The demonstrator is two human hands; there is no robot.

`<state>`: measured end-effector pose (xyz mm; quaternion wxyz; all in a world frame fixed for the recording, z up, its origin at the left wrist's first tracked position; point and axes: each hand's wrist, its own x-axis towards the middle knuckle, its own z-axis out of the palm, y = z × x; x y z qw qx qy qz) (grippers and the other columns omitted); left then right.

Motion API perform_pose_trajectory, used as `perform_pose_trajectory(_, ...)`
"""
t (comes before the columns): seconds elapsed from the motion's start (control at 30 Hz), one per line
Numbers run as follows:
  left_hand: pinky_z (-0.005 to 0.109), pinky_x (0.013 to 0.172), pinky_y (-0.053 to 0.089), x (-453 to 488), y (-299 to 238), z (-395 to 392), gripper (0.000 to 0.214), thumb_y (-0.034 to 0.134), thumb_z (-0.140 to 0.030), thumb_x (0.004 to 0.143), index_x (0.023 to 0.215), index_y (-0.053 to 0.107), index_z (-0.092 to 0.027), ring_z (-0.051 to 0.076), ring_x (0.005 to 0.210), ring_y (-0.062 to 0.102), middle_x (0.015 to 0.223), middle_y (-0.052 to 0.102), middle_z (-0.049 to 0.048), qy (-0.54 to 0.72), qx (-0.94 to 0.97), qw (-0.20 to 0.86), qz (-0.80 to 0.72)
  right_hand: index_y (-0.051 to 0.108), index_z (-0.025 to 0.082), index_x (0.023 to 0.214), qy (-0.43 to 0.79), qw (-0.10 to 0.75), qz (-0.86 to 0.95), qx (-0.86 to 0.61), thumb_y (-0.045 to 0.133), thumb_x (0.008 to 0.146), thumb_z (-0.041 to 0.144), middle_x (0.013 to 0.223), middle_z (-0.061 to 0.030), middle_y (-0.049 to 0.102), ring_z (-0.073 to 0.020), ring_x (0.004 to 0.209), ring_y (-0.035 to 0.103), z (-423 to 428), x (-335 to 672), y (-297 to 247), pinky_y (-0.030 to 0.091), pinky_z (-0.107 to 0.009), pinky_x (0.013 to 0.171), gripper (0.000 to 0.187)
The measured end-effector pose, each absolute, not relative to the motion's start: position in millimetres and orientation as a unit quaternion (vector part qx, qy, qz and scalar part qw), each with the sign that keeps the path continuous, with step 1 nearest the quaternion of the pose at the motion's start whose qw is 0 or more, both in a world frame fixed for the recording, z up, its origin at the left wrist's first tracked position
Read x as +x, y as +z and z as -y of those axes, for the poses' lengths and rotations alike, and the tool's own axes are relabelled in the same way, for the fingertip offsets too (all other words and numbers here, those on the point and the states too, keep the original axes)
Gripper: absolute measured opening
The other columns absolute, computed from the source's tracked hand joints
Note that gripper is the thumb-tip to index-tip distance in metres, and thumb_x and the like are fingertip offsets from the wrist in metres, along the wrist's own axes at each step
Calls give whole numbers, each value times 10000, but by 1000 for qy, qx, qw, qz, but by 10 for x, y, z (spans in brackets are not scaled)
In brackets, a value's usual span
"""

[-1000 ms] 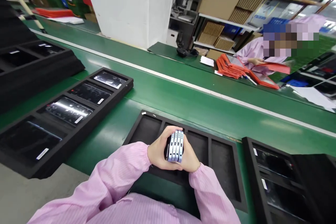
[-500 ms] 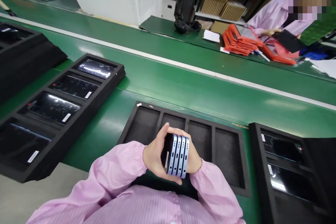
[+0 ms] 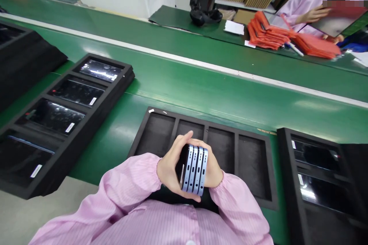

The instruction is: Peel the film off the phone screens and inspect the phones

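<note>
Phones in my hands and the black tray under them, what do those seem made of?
Phones: satin blue edges, probably metal, judging by their smooth, even sheen, though coated plastic could look alike. Black tray: likely foam with a matte finish, since its surface gives almost no shine.

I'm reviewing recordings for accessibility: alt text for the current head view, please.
Left hand and right hand together hold four blue-edged phones side by side above a compartmented black tray on a green bench. Black trays of dark-screened devices flank that tray.

No writing can be made out. White labels (image 3: pixel 69 127) on the phones (image 3: pixel 195 170) look too small for reading.
</note>
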<state>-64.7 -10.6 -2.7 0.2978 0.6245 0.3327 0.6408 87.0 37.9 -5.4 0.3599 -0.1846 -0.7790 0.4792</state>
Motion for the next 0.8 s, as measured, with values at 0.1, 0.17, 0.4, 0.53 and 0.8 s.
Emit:
perform_pose_trajectory(0.1, 419, 844, 535, -661, 61, 102, 1208, 814, -667, 498, 1482, 295, -195, 255, 949, 545, 1096, 487, 99, 642, 647, 264, -316, 368, 324, 1364, 464, 363, 788, -177, 832, 627, 434, 1299, -77, 542, -314, 1181, 549, -382, 886, -84, 452, -482, 1033, 877)
perform_pose_trajectory(0.17, 422, 853, 533, -656, 96, 108, 1162, 820, -645, 509, 1467, 323, -215, 252, 959, 537, 1087, 497, 93, 641, 645, 267, -320, 377, 305, 1341, 456, 358, 794, -182, 823, 612, 441, 1268, -87, 556, -319, 1147, 567, -385, 895, -98, 470, -485, 1006, 865)
perform_pose_trajectory(0.4, 415, 849, 534, -627, 129, 120, 957, 823, -594, 537, 1332, 453, -211, 257, 968, 549, 1084, 497, 87, 654, 629, 291, -304, 351, 303, 1352, 429, 368, 807, -171, 796, 659, 499, 1240, -82, 578, -312, 1155, 578, -383, 897, -67, 432, -490, 1063, 847)
perform_pose_trajectory(0.53, 384, 857, 528, -609, 140, 114, 915, 824, -617, 521, 1266, 477, -215, 237, 954, 556, 1056, 493, 72, 667, 620, 289, -295, 310, 325, 1376, 434, 366, 808, -158, 817, 646, 472, 1272, -71, 556, -310, 1178, 568, -377, 894, -69, 394, -495, 1099, 902)
perform_pose_trajectory(0.8, 366, 842, 526, -625, 129, 120, 922, 798, -667, 524, 1252, 464, -210, 232, 947, 551, 1040, 488, 68, 659, 631, 278, -301, 322, 314, 1370, 426, 371, 810, -158, 805, 663, 482, 1248, -74, 570, -308, 1172, 574, -376, 891, -76, 411, -493, 1089, 873)
